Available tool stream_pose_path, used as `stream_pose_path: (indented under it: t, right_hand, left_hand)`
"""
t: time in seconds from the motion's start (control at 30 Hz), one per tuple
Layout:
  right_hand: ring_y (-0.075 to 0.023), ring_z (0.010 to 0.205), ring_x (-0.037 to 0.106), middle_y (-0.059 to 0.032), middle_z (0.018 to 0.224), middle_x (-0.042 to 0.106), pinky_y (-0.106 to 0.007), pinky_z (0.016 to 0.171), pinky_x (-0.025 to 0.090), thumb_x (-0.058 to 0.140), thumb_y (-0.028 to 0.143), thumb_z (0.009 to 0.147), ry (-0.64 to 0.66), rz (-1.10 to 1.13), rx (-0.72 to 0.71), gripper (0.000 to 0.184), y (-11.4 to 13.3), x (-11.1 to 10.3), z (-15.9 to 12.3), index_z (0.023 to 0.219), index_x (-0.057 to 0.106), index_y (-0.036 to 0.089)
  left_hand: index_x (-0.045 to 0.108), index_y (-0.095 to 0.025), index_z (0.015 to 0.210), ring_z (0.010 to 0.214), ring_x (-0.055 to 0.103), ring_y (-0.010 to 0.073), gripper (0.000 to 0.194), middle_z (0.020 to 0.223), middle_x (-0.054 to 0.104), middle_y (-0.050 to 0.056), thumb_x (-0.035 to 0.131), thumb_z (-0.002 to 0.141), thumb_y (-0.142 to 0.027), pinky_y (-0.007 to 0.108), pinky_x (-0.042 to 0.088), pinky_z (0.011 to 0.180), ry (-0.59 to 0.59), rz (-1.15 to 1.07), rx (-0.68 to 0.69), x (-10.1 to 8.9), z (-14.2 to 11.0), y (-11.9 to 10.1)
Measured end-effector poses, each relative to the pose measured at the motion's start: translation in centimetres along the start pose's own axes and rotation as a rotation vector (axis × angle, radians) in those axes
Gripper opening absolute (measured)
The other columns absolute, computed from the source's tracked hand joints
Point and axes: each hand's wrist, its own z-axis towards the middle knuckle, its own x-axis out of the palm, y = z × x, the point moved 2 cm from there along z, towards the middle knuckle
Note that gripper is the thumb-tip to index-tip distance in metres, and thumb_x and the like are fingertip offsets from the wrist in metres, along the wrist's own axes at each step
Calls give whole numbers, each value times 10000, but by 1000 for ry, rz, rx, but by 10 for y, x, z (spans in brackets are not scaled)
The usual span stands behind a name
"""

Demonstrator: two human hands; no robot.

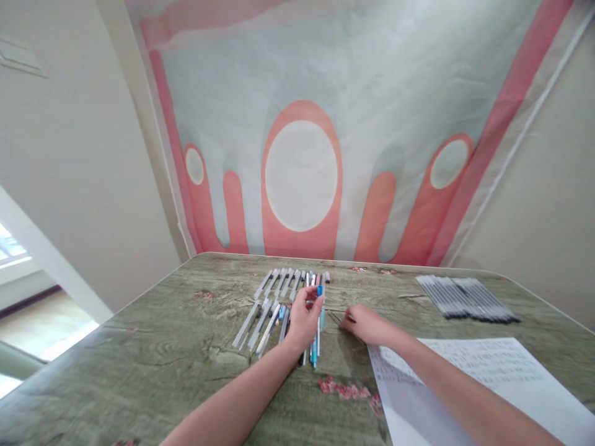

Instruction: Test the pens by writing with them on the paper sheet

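Note:
My left hand [307,316] is closed above the pens, thumb and fingers pinching a blue pen cap [320,290]; whether a pen hangs below it I cannot tell. My right hand [361,324] rests low over the table to the right, fingers curled together. By its fingertips shows a thin dark line [334,318], too small to make out. Clear-bodied pens lie in two rows, a back row [279,282] and a front row [257,325]. A teal pen [313,354] lies under my left wrist, beside other pens partly hidden by that hand.
Many slim translucent sticks with dark ends [467,297] lie side by side at the back right. A sheet of paper with writing [493,371] lies under my right forearm. The wood-patterned table [153,359] meets a pink and grey hanging [302,241] at the back.

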Motion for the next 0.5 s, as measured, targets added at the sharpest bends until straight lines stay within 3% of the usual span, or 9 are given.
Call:
stream_pose_path:
  t: [0.1,0.27,0.33,0.5]
  right_hand:
    - [-108,525,481,-16,557,586,-209,495,314,503,312,742,-16,197,12,250,-3,-10,7,584,594,140]
    - [-49,395,314,25,615,538,-179,372,235,499,415,741,-157,760,117,353,0,-18,10,942,571,134]
    - [-41,392,284,24,628,526,-174,359,211,525,440,724,-235,925,102,407,8,-22,8,997,546,138]
    - [-37,417,293,-27,775,573,-174,354,218,538,439,736,-476,1047,-25,349,31,-38,-2,951,535,165]
  left_hand:
    - [501,-169,1015,851,550,139,282,926,576,59,532,769,-304,266,437,728,9,16,18,0,-1,1]
    - [509,-170,994,843,538,139,242,914,565,53,516,781,-284,272,427,735,35,74,76,1,-3,-2]
    - [514,-170,988,862,528,144,224,923,557,56,510,784,-263,287,417,770,54,99,113,3,-6,-6]
    - [526,-177,966,865,512,153,183,916,536,56,486,791,-214,307,407,787,110,145,170,7,-12,-17]
